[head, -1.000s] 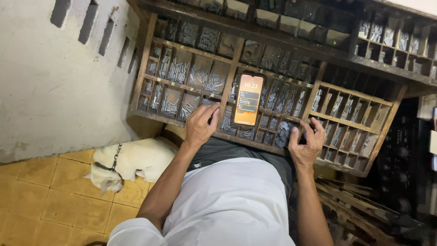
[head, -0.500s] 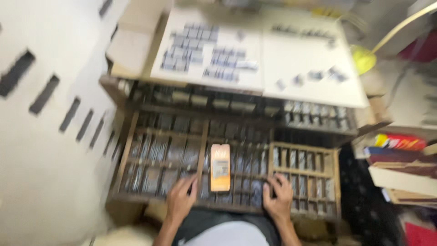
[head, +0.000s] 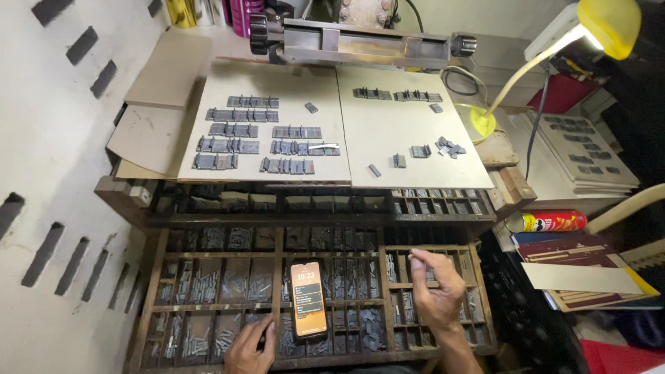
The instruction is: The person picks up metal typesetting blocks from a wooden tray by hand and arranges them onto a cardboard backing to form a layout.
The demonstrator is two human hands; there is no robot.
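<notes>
Right hand point(head: 438, 291) hovers raised over the right part of the wooden type tray point(head: 208, 360), thumb and forefinger pinched; whether a small metal piece sits between them cannot be told. Left hand point(head: 249, 350) rests on the tray's near edge, fingers loosely spread, holding nothing. Between the 2 hands a phone point(head: 308, 299) lies upright, lengthwise toward the boards point(head: 332, 149) of sorted type beyond.

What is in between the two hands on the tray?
A phone with a lit orange screen lies between the left hand and right hand, seen in the head view.
</notes>
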